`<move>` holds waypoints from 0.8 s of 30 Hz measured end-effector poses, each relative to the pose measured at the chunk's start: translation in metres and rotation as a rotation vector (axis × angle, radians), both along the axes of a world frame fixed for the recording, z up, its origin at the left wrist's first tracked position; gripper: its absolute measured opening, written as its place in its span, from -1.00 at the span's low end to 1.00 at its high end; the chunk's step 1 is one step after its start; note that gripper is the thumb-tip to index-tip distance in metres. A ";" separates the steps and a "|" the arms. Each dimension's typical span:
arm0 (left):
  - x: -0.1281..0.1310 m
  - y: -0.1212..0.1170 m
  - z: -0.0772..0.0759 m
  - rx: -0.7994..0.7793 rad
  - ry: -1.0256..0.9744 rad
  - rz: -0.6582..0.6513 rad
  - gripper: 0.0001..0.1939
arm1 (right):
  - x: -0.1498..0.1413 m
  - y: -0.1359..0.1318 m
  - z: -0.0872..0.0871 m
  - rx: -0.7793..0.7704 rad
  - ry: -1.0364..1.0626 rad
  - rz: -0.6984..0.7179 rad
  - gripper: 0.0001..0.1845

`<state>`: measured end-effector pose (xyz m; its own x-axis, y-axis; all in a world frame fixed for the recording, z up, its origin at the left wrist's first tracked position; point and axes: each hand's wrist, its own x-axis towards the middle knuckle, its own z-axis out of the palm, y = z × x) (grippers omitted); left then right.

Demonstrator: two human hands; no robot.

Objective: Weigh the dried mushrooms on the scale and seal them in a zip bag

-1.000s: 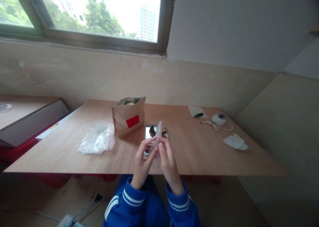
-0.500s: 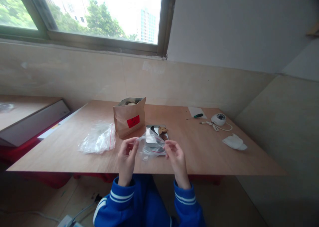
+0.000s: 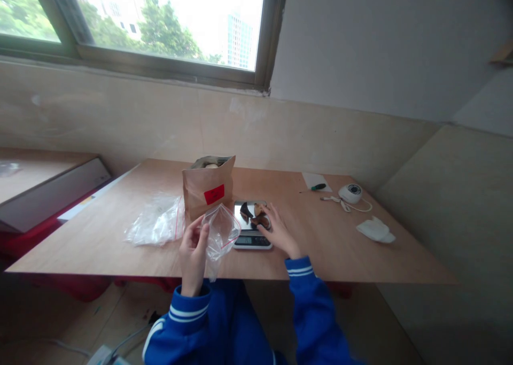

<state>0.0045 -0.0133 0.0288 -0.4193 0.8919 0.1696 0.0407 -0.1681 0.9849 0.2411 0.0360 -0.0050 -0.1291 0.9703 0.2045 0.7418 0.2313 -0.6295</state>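
Note:
My left hand (image 3: 194,250) holds a small clear zip bag (image 3: 220,231) with a red seal line, its mouth spread open, just above the table's near edge. My right hand (image 3: 276,230) reaches onto a small digital kitchen scale (image 3: 251,239) and its fingers touch the brown and dark pieces (image 3: 256,216) lying on the shiny pan. Behind the scale stands an open brown paper bag (image 3: 208,191) with a red label. Both sleeves are blue with white stripes.
A pile of clear plastic bags (image 3: 156,227) lies left of the paper bag on the wooden table (image 3: 320,247). At the back right are a green-handled screwdriver (image 3: 315,187), a white round device with cord (image 3: 351,193) and a white crumpled cloth (image 3: 375,230). A second surface (image 3: 44,186) stands at left.
The two hands, together on the zip bag a second ago, parted. The left kept the bag, now open, and the right moved forward onto the scale's pan.

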 end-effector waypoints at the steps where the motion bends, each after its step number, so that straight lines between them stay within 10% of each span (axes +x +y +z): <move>1: 0.001 0.000 0.000 0.002 0.010 -0.007 -0.47 | 0.001 0.008 0.000 -0.033 -0.030 0.024 -0.28; 16: 0.006 0.004 -0.003 0.125 0.205 -0.031 -0.67 | -0.012 0.015 0.002 0.221 0.002 -0.081 -0.71; 24: 0.015 0.001 0.005 0.165 -0.025 -0.147 -0.70 | -0.019 0.012 0.001 0.299 -0.093 -0.226 -0.81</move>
